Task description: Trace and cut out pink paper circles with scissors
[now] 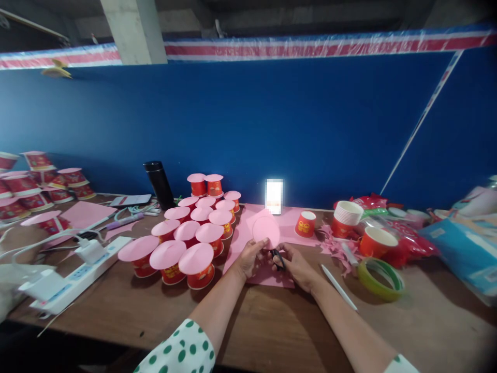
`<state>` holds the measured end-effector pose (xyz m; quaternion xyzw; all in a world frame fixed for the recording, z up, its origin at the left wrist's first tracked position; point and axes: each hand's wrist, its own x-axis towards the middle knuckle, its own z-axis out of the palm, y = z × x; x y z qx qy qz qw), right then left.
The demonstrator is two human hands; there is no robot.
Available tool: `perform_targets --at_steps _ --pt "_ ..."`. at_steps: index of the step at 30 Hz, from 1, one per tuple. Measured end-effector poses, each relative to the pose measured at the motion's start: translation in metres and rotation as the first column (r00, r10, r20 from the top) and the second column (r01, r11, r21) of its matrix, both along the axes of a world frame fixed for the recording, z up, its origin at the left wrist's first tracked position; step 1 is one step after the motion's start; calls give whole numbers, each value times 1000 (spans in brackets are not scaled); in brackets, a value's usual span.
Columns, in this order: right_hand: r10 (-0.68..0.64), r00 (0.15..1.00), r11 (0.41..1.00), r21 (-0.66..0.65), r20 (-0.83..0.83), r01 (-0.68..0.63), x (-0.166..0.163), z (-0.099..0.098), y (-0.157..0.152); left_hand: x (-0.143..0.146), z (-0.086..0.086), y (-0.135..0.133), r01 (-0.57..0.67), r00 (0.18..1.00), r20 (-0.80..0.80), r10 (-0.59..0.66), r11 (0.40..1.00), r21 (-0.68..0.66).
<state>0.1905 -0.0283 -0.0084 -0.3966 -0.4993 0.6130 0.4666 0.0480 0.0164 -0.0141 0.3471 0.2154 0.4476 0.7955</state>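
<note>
Green-dotted white sleeves (182, 348) are showing nearest, while a white pen (339, 287) and a roll of yellow-green tape (375, 291) are lying to the right. Close together over a pink paper sheet (272, 278), the left hand (251, 259) is pinching a pink paper disc (266, 230) and the right hand (295, 265) is gripping black-handled scissors (278, 259) just below it, their blades seemingly hidden. Red paper cups (201, 278) capped with pink discs (196, 257) are standing in rows leftward, and a blue partition (248, 119) is rising behind
</note>
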Motion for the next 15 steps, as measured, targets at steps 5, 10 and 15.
perform_targets --at_steps 5,10,15 --pt "-7 1000 1000 -8 0 7 0 -1 0 0 1 0 3 1000 2 -3 1000 3" --pt "0 1000 1000 2 -6 0 1 -2 1 -1 2 0 9 1000 -13 -9 1000 14" --pt "-9 1000 1000 -11 -3 9 0 0 0 0 3 -1 -3 999 -39 3 1000 10"
